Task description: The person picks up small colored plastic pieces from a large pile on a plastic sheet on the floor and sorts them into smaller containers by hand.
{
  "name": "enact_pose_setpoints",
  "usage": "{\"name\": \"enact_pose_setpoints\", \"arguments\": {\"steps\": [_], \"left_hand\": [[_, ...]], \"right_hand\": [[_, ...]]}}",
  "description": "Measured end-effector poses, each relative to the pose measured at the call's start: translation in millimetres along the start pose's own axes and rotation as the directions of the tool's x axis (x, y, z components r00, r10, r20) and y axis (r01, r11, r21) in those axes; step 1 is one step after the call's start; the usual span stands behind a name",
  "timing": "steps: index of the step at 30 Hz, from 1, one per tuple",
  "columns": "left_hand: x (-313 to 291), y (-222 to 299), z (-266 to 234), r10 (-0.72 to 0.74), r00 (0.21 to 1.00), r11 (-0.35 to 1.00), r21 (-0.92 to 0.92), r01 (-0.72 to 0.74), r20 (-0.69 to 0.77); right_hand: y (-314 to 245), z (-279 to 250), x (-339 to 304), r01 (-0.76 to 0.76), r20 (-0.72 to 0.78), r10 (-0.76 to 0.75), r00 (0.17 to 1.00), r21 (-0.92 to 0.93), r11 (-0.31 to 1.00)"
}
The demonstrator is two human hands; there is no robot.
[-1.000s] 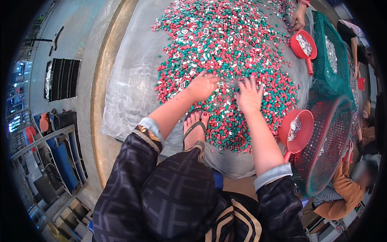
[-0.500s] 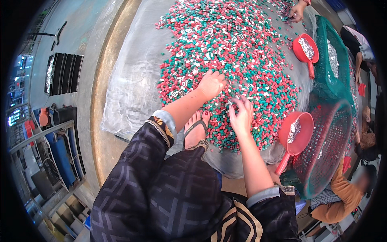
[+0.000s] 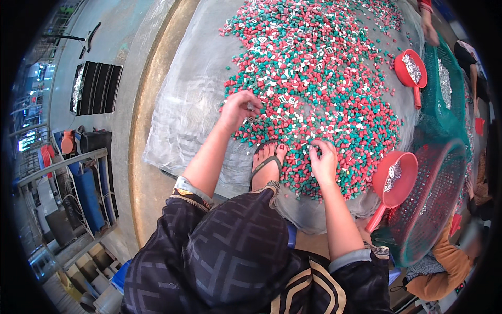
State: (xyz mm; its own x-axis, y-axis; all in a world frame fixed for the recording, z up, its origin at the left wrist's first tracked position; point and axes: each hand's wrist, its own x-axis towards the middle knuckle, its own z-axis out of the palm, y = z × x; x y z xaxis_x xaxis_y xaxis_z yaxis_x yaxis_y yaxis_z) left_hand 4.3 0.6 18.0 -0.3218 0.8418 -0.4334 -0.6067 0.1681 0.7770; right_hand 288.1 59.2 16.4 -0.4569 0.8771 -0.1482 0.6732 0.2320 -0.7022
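Note:
A wide heap of red and green pebble-like pieces [image 3: 308, 57] lies spread on a grey mesh sheet [image 3: 183, 94]. Small white and metallic slotted buckles [image 3: 283, 98] are scattered through it. Over the heap's left edge, my left hand [image 3: 239, 111] is raised with its fingers curled in; a small pale glint shows among them, too small to name. My right hand [image 3: 325, 165] rests low at the near part of the heap, thumb and fingertips apart, touching the pieces, with nothing visible in it.
Red handled scoops, one near [image 3: 400, 175] and one farther [image 3: 408, 65], hold metallic buckles. A red-green mesh basket [image 3: 439, 199] and a green basket [image 3: 434, 57] stand at right. My sandalled foot [image 3: 267, 170] is between my hands. Another person's hand [image 3: 430, 34] hangs at top right.
My left hand has lifted from the middle of the heap and moved left to its edge, fingers curling. My right hand stays near the same pieces. The other person's hand has left the heap.

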Motion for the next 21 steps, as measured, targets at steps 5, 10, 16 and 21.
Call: {"name": "enact_pose_setpoints", "arguments": {"steps": [5,10,16,21], "left_hand": [[5,3,5,0.171,0.978,0.311,0.948,0.062,-0.120],[6,-8,10,0.307,0.952,-0.061,0.998,0.028,-0.008],[-7,12,16,0.017,0.998,0.446,0.894,0.051,-0.065],[-19,13,-9,0.190,0.976,0.252,0.966,0.058,-0.108]], "right_hand": [[-12,10,10,-0.049,0.030,0.047,0.998,0.099,0.994],[-22,31,25,-0.290,0.258,0.197,0.946,0.398,0.870],[-47,40,28,-0.701,0.661,0.261,0.704,0.706,0.101],[-55,46,25,-0.743,0.719,0.240,0.653,0.669,0.018]]}}
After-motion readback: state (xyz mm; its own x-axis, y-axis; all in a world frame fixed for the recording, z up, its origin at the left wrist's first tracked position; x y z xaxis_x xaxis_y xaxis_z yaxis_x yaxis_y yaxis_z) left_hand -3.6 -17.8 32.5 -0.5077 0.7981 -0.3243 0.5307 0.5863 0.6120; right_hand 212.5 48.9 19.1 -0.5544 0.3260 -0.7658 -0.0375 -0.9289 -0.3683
